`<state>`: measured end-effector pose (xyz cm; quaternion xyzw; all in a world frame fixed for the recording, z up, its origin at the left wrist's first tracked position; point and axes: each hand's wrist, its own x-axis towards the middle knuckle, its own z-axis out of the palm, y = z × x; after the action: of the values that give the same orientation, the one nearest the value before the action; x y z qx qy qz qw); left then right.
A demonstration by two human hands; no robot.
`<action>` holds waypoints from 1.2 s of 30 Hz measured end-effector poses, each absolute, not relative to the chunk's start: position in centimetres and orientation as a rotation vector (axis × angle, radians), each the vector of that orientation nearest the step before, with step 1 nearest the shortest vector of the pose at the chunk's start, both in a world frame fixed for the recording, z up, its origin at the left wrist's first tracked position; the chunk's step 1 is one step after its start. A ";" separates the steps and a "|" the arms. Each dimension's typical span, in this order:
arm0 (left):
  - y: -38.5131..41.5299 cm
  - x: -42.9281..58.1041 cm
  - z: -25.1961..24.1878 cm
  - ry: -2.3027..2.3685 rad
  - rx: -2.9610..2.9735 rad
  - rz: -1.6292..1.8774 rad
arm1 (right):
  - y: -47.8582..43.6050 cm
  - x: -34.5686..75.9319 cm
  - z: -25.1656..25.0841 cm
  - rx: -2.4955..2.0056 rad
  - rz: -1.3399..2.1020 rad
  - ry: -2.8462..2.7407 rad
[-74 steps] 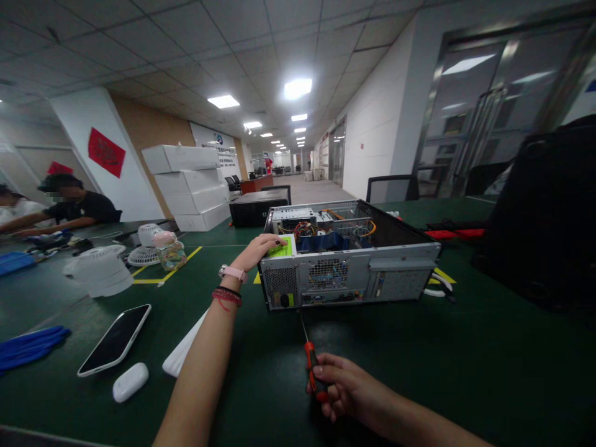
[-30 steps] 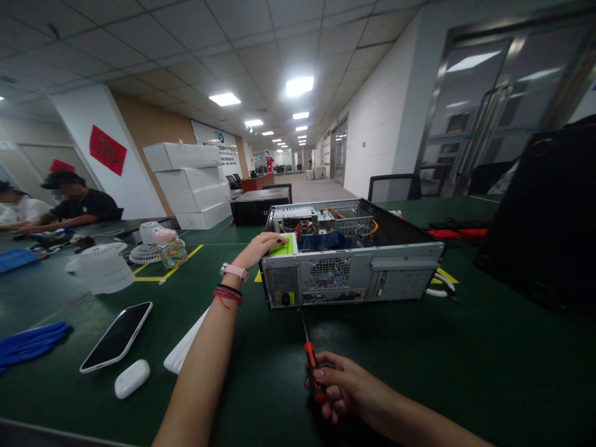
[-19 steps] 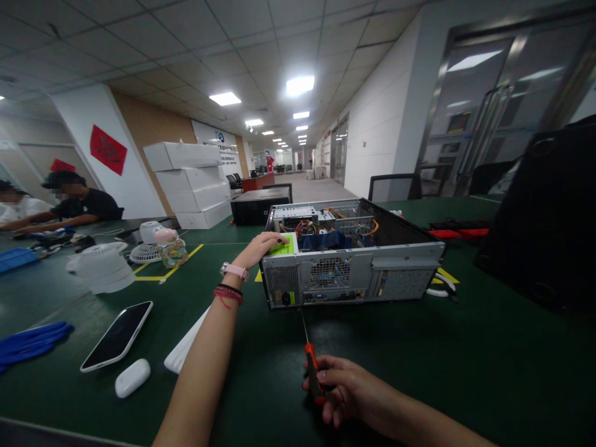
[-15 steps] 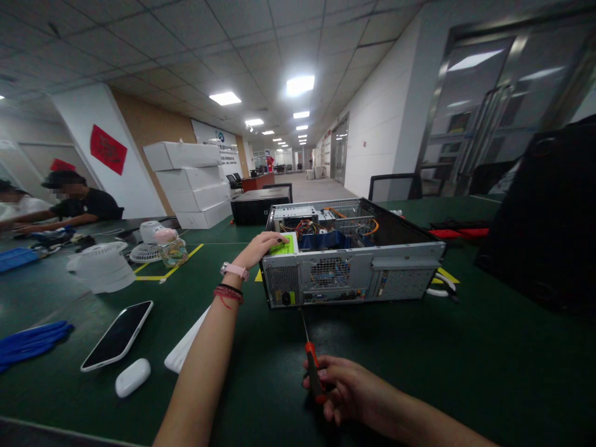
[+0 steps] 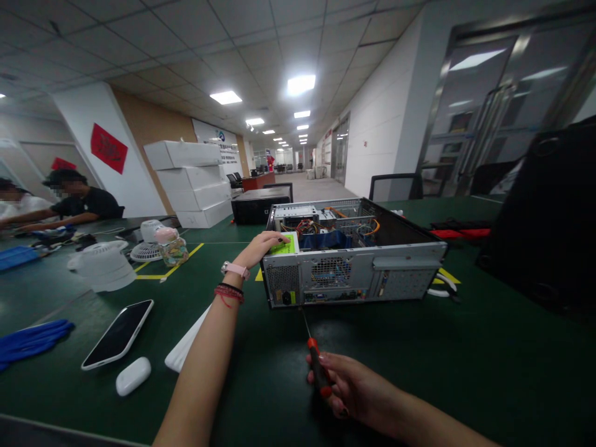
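Note:
A desktop computer case (image 5: 410, 267) lies on its side with its top side uncovered, showing coloured cables and boards inside. Its rear panel faces me. My left hand (image 5: 265, 246) rests with fingers stretched out on the power supply (image 5: 287, 246), which has a bright green label, at the case's left rear corner. Low in front of me, my right hand (image 5: 354, 388) grips a red and black screwdriver (image 5: 318, 366). The thin shaft points away from me to the lower edge of the rear panel; whether the tip sits in a screw is too small to tell.
On the left of the green table (image 5: 419, 372) lie a phone (image 5: 118, 334), a white earbud case (image 5: 133, 376), blue gloves (image 5: 35, 341) and a white jug (image 5: 102, 267). White boxes (image 5: 190, 180) stand behind. A black bag-like object (image 5: 544, 217) rises at right. Two people sit far left.
My right hand and the screwdriver handle have shifted slightly right, and the grip on the handle has turned a little. My left hand and the case stay put.

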<state>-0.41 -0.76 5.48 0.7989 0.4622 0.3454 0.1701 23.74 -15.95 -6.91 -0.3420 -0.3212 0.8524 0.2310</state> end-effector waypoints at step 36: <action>-0.7 -0.5 5.4 1.304 2.278 0.995 | -16.2 23.4 -7.4 -0.948 2.398 -0.981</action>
<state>-0.52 -0.70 5.41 0.8001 0.4581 0.3496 0.1665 23.43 -16.21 -7.37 -0.3372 -0.3491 0.8534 0.1903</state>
